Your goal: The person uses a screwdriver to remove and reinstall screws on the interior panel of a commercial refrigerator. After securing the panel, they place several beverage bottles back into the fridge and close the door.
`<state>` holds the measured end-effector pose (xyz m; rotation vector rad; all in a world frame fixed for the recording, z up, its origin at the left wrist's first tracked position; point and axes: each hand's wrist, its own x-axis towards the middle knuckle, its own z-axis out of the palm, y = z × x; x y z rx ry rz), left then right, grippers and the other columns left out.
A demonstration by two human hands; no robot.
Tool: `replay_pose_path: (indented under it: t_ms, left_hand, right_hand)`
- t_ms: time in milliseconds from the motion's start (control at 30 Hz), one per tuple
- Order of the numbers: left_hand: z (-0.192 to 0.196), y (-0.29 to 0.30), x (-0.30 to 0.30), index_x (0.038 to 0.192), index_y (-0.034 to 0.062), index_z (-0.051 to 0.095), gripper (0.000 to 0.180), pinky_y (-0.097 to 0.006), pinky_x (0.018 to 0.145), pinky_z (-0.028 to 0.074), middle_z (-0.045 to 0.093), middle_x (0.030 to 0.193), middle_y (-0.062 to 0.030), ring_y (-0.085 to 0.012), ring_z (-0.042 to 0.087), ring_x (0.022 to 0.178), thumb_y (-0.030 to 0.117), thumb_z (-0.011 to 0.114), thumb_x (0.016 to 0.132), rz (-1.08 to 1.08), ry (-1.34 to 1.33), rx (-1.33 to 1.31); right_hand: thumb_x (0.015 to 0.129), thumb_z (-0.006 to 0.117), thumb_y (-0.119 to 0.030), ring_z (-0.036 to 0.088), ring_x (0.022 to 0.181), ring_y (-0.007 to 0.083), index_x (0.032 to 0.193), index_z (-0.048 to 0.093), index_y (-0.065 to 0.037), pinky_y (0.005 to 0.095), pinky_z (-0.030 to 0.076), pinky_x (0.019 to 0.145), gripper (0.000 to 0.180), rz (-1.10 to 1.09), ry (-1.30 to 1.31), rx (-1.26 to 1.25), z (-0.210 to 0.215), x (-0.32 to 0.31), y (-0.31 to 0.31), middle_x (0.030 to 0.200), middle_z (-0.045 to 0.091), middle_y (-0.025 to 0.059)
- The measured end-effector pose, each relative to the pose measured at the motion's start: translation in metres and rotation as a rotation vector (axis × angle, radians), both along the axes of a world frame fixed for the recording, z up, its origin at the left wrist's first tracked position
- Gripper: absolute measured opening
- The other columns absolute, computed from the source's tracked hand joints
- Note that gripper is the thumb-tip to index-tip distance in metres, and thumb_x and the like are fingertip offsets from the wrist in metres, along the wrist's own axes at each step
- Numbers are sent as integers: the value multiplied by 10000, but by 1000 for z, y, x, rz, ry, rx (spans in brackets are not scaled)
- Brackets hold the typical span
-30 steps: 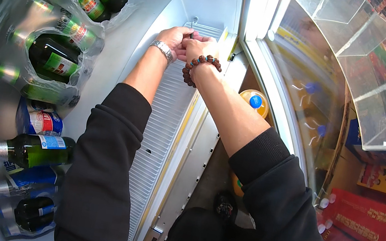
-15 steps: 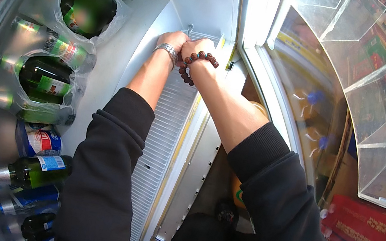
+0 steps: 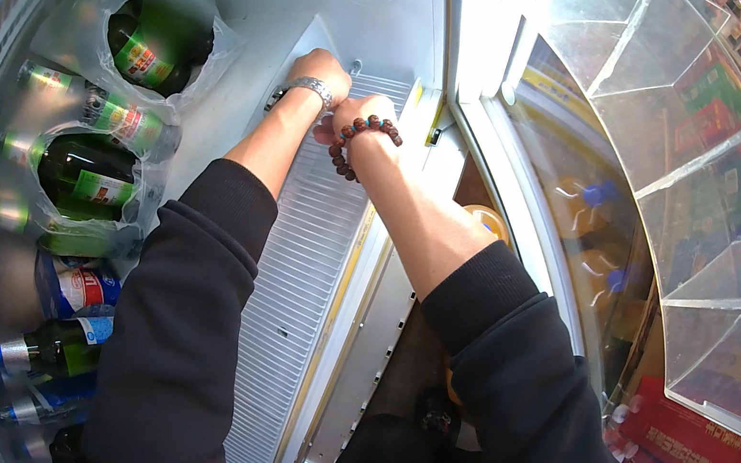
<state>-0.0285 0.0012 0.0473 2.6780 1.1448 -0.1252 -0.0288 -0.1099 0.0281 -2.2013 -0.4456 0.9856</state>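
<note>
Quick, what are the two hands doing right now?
Left hand: closed on the far end of the white wire shelf.
Right hand: closed on that shelf too.

White wire shelf [image 3: 298,288] runs lengthwise inside the fridge; both hands [image 3: 339,96] rest at its far end. Otherwise bare.

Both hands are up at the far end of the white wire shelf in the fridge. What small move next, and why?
Probably seat that far end: both hands, left hand and right hand, grip the wire shelf at its far edge by the back wall, while bagged green bottles lie clear on the left.
</note>
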Motion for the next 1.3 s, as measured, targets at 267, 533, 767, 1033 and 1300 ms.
replay_pose_path:
  t_ms: [267,533,767,1033,1300]
  left_hand:
    - [-8,0,9,965,-2,788,247,-409,884,564,747,1030,-236,-365,735,986,207,804,835,47,-9,-24]
    - [-3,-8,3,1024,9,778,215,-454,934,568,727,1126,-253,-402,706,1079,116,686,861,0,-31,-46]
    - [-3,-9,1,990,91,814,177,-430,916,578,756,1075,-194,-366,728,1031,184,770,845,81,-120,-106]
    - [-11,-6,2,971,106,820,171,-421,918,578,761,1050,-187,-362,729,1024,191,762,835,37,-109,-26]
    - [-5,-12,-1,972,92,816,189,-434,909,581,756,1044,-210,-384,728,1010,180,759,815,60,-120,-33]
  right_hand:
    - [930,657,-194,667,462,244,660,732,-43,350,550,406,319,-73,354,143,4,-9,-1,609,697,123]
    - [863,748,-284,769,875,324,881,762,25,394,618,768,310,-431,168,213,-14,-13,6,908,765,216]
    - [867,739,-243,765,890,349,897,761,54,401,614,801,299,-476,90,208,-42,-5,21,931,759,246]
    - [879,716,-252,762,856,361,853,759,61,408,612,788,318,-464,99,270,-39,-6,15,875,753,252]
    - [884,717,-245,768,781,336,848,742,83,394,618,744,331,-491,159,319,-16,-9,2,816,755,229]
